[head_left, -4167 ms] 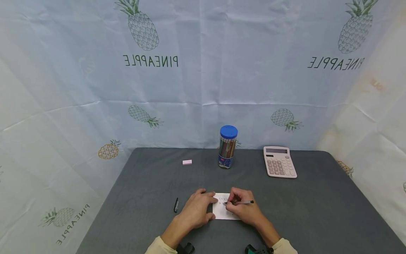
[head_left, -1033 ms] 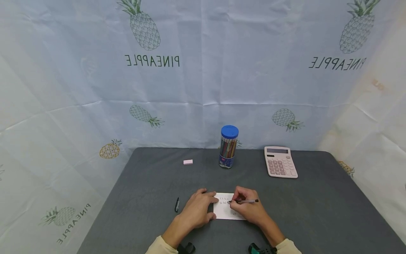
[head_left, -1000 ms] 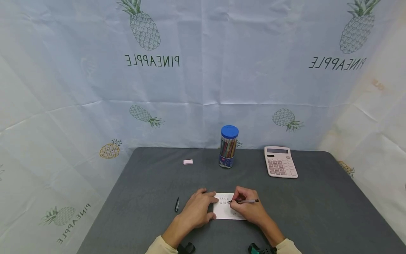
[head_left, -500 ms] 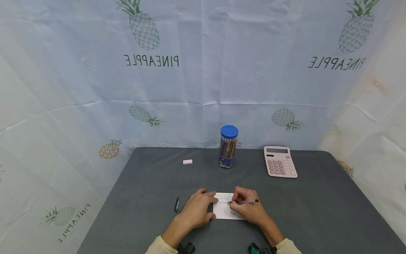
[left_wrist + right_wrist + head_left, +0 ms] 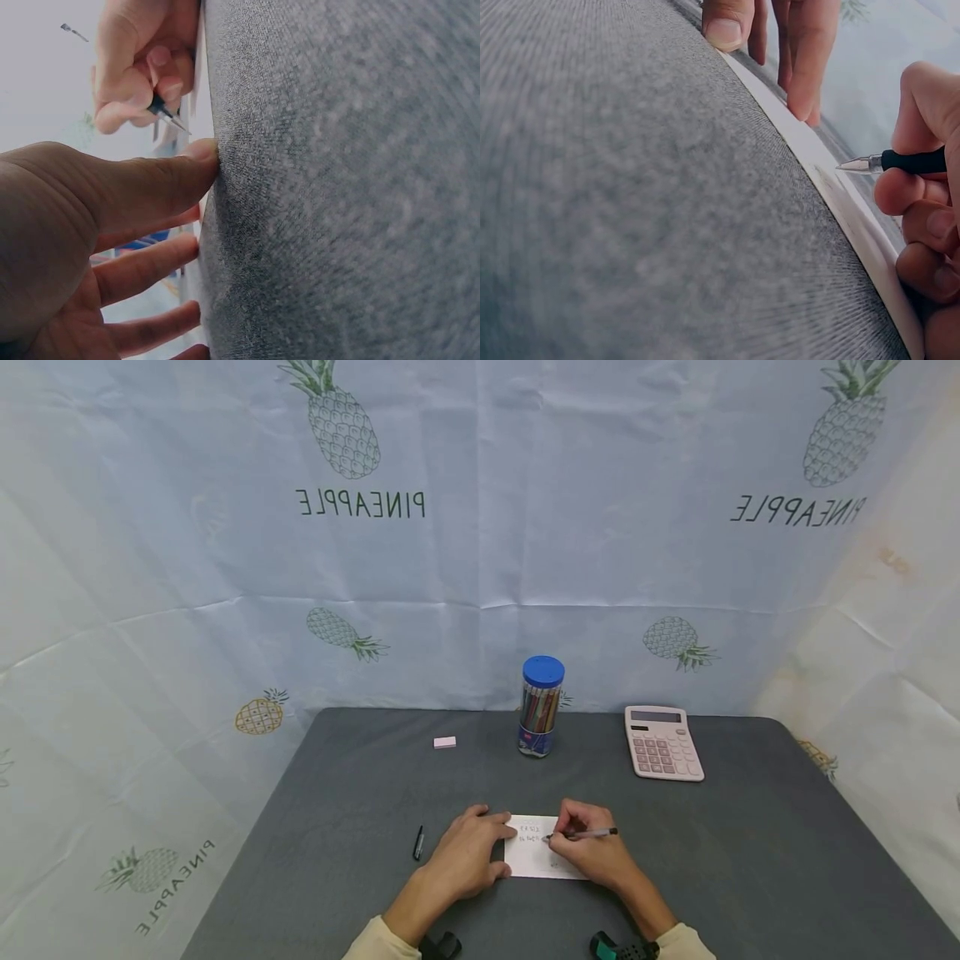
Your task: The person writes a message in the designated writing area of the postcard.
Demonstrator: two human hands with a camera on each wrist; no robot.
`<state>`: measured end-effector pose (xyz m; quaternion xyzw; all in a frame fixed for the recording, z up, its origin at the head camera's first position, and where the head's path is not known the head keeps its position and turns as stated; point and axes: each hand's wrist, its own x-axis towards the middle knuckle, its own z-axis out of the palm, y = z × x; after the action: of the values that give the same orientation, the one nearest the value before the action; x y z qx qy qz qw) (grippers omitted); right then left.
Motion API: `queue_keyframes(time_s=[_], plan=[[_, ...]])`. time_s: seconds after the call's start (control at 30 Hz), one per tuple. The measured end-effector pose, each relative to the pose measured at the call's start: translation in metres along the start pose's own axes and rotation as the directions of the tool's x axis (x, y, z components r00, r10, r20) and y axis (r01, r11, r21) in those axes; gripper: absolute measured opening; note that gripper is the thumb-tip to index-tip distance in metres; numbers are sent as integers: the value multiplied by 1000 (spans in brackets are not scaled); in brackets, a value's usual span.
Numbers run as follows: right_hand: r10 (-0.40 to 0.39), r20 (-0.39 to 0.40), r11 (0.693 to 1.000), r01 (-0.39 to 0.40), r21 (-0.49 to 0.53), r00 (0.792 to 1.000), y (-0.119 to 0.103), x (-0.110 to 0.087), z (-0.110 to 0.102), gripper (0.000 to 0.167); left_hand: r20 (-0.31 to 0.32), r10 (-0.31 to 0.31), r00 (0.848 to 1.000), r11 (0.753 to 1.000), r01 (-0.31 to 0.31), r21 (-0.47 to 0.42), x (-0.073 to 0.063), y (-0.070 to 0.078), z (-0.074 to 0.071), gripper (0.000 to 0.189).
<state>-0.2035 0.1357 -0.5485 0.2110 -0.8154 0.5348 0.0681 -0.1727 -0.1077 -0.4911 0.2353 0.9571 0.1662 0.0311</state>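
Note:
A white sheet of paper [image 5: 528, 862] with small handwritten marks lies on the dark table. My right hand [image 5: 592, 847] pinches a pen [image 5: 600, 832], its metal tip [image 5: 853, 164] at the paper's surface. Along the sheet's left edge, my left hand [image 5: 467, 852] rests with thumb and fingers spread, pressing the paper; the left wrist view shows its thumb [image 5: 161, 180] on the edge and straight fingers beyond. A black pen cap [image 5: 418, 843] lies on the table left of that hand. My right hand covers the sheet's right part.
Beyond the paper stands a clear tube of pencils [image 5: 538, 710] with a blue lid. A pink calculator [image 5: 663, 743] lies at the back right and a small pink eraser [image 5: 444, 742] at the back left. A pineapple-print cloth [image 5: 480, 560] hangs behind the table [image 5: 360, 777].
Over these seconds my right hand has shifted slightly rightward with the pen, and more marks show in the second written line. The left hand stays in place on the paper.

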Motion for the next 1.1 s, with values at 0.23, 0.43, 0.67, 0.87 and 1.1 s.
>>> queue_keyframes(time_s=[0.23,0.43,0.67,0.87,1.1], plan=[[7,8,1000,-7,-10,1000,-2,-1,0,33,-8,0,1000,1000,0,11,0,1,1,47],[1,-29,1000,-2,-28,1000,-1,0,0,36,-6,-4,1000,1000,4,4,1,1,1,48],[-8,-41,1000,7,-24,999,0,0,2,36,1,-7,1000,1000,7,10,1,0,2,48],[-5,-32,1000,5,16,999,-1,0,5,36,6,-10,1000,1000,10,7,1,0,1,48],[-15,-17,999,15,49,1000,-4,0,10,34,-11,1,1000,1000,-1,3,0,0,1,48]])
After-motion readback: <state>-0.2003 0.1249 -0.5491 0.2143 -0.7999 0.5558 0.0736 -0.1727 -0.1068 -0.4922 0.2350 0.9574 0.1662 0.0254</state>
